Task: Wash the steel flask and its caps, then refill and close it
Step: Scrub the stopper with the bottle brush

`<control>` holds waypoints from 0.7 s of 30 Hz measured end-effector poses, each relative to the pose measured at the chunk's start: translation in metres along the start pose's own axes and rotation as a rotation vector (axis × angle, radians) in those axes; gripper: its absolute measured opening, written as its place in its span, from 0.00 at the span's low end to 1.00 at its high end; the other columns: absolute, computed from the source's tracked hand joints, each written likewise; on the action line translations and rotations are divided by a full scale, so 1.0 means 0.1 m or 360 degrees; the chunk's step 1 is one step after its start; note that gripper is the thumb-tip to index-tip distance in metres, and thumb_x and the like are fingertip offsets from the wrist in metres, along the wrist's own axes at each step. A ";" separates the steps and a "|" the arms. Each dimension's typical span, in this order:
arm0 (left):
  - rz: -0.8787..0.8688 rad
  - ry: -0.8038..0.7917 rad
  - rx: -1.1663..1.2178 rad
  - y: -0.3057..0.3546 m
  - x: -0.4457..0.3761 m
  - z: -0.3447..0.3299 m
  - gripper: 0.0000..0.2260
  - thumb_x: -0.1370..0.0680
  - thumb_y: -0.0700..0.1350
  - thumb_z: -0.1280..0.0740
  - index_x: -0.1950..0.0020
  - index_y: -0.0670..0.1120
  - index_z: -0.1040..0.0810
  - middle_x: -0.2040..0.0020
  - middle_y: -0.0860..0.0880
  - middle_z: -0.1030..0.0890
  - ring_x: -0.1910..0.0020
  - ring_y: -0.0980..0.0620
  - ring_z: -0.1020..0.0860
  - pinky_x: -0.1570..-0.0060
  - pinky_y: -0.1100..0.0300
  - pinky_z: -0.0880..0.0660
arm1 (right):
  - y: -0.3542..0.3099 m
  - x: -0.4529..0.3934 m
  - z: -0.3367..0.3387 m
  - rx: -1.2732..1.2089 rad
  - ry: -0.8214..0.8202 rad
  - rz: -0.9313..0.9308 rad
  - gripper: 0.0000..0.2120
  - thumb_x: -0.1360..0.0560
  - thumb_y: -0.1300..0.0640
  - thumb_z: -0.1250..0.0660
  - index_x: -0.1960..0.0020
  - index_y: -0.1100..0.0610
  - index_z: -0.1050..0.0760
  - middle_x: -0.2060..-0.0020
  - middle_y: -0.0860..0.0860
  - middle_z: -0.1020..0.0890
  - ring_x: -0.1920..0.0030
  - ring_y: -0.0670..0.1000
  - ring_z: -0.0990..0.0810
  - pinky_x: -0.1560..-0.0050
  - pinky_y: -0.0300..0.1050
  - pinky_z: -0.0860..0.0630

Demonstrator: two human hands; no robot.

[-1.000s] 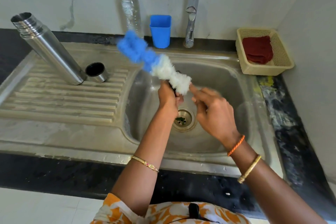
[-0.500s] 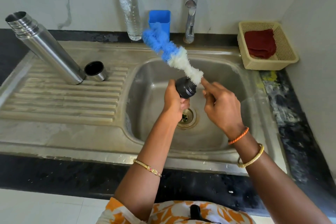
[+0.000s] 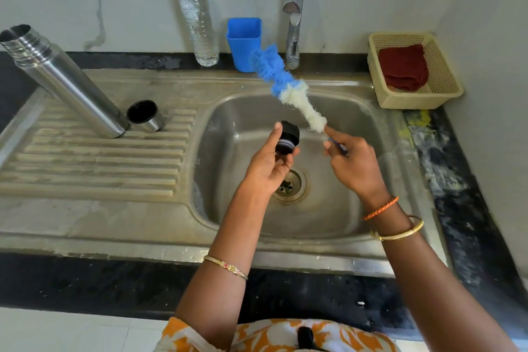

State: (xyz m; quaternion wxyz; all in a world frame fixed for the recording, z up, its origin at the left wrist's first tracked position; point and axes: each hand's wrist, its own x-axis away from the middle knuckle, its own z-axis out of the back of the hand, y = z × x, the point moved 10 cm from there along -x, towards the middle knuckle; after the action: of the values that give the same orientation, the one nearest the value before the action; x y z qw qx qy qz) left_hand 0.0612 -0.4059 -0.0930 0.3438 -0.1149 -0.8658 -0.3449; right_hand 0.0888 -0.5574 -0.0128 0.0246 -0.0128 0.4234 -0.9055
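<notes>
Steel flask (image 3: 61, 80) stands tilted in our wide view on the ribbed drainboard (image 3: 94, 157) left of the basin, a polished cylinder with a threaded, uncapped mouth. Just beside its base sits the steel cup cap (image 3: 145, 116), open end up, dark inside. We hold the black stopper cap (image 3: 287, 137) over the sink (image 3: 328, 217): our left hand (image 3: 268, 164) curls thumb and fingers round this short round plug, which has a pale ring about its middle. Our right hand (image 3: 353, 164) pinches the thin handle of a bottle brush (image 3: 285, 88); its fluffy head runs white near the fingers and blue at the far tip, slanting up toward the tap (image 3: 294, 17). Brush and stopper sit near each other but apart. The basin is dull stainless steel with a round drain (image 3: 288, 184). Against the wall stand a clear plastic bottle (image 3: 198, 20) with a teal lid, contents hard to judge, and a blue square plastic cup (image 3: 244, 43). On the dark desk (image 3: 468, 208) to the right, a cream perforated basket (image 3: 445, 86) holds a folded dark red cloth (image 3: 404, 67).
</notes>
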 end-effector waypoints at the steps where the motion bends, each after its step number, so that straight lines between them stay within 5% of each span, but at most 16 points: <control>1: 0.0008 0.0003 0.0003 0.01 0.00 0.02 0.16 0.25 0.50 0.28 0.46 0.41 0.26 0.49 0.38 0.22 0.58 0.48 0.19 0.64 0.65 0.24 | 0.02 0.02 0.02 -0.0036 -0.0006 -0.0015 0.16 0.22 0.59 0.37 0.34 0.53 0.25 0.54 0.50 0.16 0.52 0.43 0.22 0.54 0.25 0.33; 5: 0.0062 -0.0047 0.0195 0.04 -0.02 0.06 0.16 0.24 0.45 0.30 0.40 0.41 0.28 0.46 0.33 0.24 0.59 0.41 0.16 0.66 0.60 0.18 | 0.11 0.17 0.08 -0.0118 -0.0073 -0.0087 0.16 0.22 0.59 0.36 0.35 0.54 0.25 0.61 0.45 0.18 0.57 0.35 0.24 0.57 0.17 0.36; 8: 0.0103 -0.0158 0.0339 0.10 -0.05 0.05 0.20 0.23 0.45 0.32 0.32 0.42 0.30 0.43 0.32 0.26 0.55 0.37 0.17 0.59 0.53 0.17 | 0.20 0.32 0.14 -0.0109 -0.0117 -0.0133 0.15 0.22 0.59 0.36 0.35 0.54 0.25 0.63 0.39 0.19 0.54 0.35 0.23 0.49 0.27 0.31; 12: 0.0052 -0.0150 0.0441 0.21 -0.09 0.11 0.19 0.21 0.43 0.33 0.32 0.40 0.31 0.42 0.31 0.27 0.49 0.33 0.20 0.59 0.48 0.17 | 0.24 0.54 0.27 0.0074 -0.0134 -0.0149 0.16 0.22 0.58 0.35 0.35 0.50 0.25 0.63 0.35 0.22 0.64 0.32 0.25 0.58 0.23 0.32; 17: -0.0183 0.0056 0.0234 0.41 -0.14 0.24 0.10 0.20 0.42 0.34 0.44 0.38 0.29 0.42 0.34 0.26 0.49 0.39 0.20 0.51 0.47 0.18 | 0.11 0.76 0.47 0.0483 -0.0079 -0.0227 0.17 0.23 0.56 0.36 0.37 0.43 0.24 0.50 0.48 0.16 0.51 0.53 0.20 0.52 0.48 0.26; 21: -0.0476 0.0316 -0.0314 0.59 -0.15 0.34 0.21 0.23 0.43 0.31 0.34 0.41 0.35 0.42 0.41 0.24 0.52 0.48 0.21 0.49 0.50 0.21 | -0.14 0.84 0.46 0.0884 -0.0137 -0.0225 0.19 0.22 0.55 0.39 0.34 0.40 0.28 0.45 0.50 0.18 0.45 0.59 0.22 0.51 0.49 0.26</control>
State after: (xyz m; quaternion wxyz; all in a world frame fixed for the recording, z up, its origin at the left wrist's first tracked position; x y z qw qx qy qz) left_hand 0.0800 -0.3385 -0.0904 0.3596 0.0164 -0.7971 -0.4849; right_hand 0.0070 -0.5886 0.0278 -0.0180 -0.0735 0.1558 -0.9849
